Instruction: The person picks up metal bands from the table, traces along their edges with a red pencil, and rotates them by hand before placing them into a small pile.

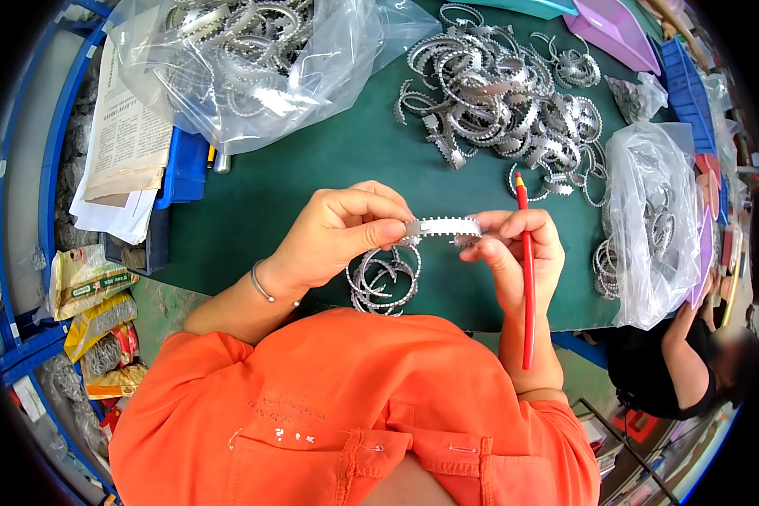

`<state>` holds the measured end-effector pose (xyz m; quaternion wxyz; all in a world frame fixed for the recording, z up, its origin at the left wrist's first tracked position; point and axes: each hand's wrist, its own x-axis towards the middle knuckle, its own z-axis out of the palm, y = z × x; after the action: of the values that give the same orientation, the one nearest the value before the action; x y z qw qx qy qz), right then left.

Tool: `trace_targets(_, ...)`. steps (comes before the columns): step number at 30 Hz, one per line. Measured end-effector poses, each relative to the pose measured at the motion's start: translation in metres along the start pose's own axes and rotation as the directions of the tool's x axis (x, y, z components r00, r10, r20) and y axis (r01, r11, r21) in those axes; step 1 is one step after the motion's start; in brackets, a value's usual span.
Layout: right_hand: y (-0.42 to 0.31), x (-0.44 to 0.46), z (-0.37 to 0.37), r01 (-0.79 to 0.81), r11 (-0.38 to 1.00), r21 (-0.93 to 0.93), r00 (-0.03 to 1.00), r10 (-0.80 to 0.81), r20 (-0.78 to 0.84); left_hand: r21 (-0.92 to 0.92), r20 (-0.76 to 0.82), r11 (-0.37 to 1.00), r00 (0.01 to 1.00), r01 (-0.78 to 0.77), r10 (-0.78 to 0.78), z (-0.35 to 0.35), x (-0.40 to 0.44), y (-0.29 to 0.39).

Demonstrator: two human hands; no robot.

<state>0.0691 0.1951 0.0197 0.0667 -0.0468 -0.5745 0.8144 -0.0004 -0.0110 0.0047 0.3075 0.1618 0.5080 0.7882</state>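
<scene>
A curved, toothed metal strip is held up between both hands, above the front part of the green table. The thumb and fingers of my left hand pinch its left end. At its right end, my right hand grips it with thumb and fingertips. That same hand also carries a red pencil, upright across the fingers with its tip pointing away from me. Just under the left hand, several similar toothed rings lie in a small cluster near the table's edge.
A large heap of toothed rings lies at the back right of the green table. Clear plastic bags with rings stand at back left and right. Papers rest on a blue bin. Another person sits at right.
</scene>
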Motion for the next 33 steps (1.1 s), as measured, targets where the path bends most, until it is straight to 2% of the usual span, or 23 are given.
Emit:
trace_targets(3,-0.001,-0.001,-0.002,0.051,0.994,-0.094,0.999,-0.051,0.002,0.010,-0.033,0.997,0.997,0.076,-0.076,0.002,0.000,0.003)
trace_targets(5,0.000,0.000,0.000,0.074,0.991,-0.113,0.997,-0.076,-0.012,-0.071,0.003,0.980,0.983,0.184,-0.184,0.002,0.000,0.001)
trace_targets(8,-0.001,0.001,0.001,0.138,0.978,-0.157,0.990,-0.138,0.008,-0.101,-0.032,0.959,0.962,0.266,-0.270,0.003,0.001,0.001)
trace_targets(11,-0.002,0.001,0.005,0.192,0.969,-0.159,0.980,-0.180,0.084,-0.117,-0.086,0.964,0.964,0.241,-0.251,0.003,0.002,0.000)
trace_targets(13,-0.001,0.001,0.012,0.354,0.920,-0.170,0.931,-0.329,0.155,-0.152,-0.098,0.957,0.960,0.247,-0.263,0.002,0.002,0.000)
trace_targets(14,-0.003,0.001,0.010,0.385,0.905,-0.182,0.912,-0.343,0.223,-0.138,-0.078,0.973,0.978,0.184,-0.195,0.001,0.001,-0.004)
trace_targets(16,-0.001,0.001,0.008,0.437,0.886,-0.158,0.885,-0.391,0.253,-0.105,-0.066,0.992,0.995,0.069,-0.076,0.002,0.001,-0.004)
trace_targets(17,-0.001,0.002,0.007,0.489,0.862,-0.133,0.853,-0.440,0.282,-0.106,-0.066,0.992,0.995,0.071,-0.078,0.002,0.001,-0.003)
trace_targets(19,-0.004,0.005,0.005,0.543,0.816,-0.201,0.827,-0.477,0.296,-0.044,-0.058,0.998,0.997,-0.055,0.052,0.004,0.000,0.000)
trace_targets(21,-0.007,0.008,0.001,0.591,0.752,-0.292,0.800,-0.501,0.331,-0.027,-0.077,0.998,0.995,-0.064,0.062,0.007,0.000,0.006)
trace_targets(23,-0.005,0.007,-0.002,0.590,0.754,-0.288,0.801,-0.500,0.330,0.036,-0.073,0.992,0.990,-0.122,0.124,0.008,-0.001,0.010)
trace_targets(24,-0.004,0.005,-0.002,0.539,0.806,-0.246,0.835,-0.473,0.281,0.035,-0.075,0.992,0.989,-0.122,0.124,0.010,-0.002,0.013)
trace_targets(26,-0.001,0.002,-0.004,0.464,0.868,-0.174,0.878,-0.426,0.217,0.173,-0.051,0.960,0.971,-0.220,0.232,0.013,-0.004,0.019)
trace_targets(29,0.003,0.000,-0.002,0.371,0.919,-0.132,0.925,-0.353,0.139,0.187,-0.080,0.937,0.946,-0.294,0.313,0.020,-0.003,0.027)
trace_targets(31,0.006,0.001,0.000,0.340,0.935,-0.100,0.935,-0.324,0.142,0.215,-0.041,0.924,0.942,-0.316,0.332,0.019,0.000,0.029)
trace_targets(33,0.010,0.002,0.003,0.278,0.960,-0.028,0.950,-0.270,0.159,0.205,0.031,0.937,0.959,-0.282,0.282,0.021,0.004,0.029)
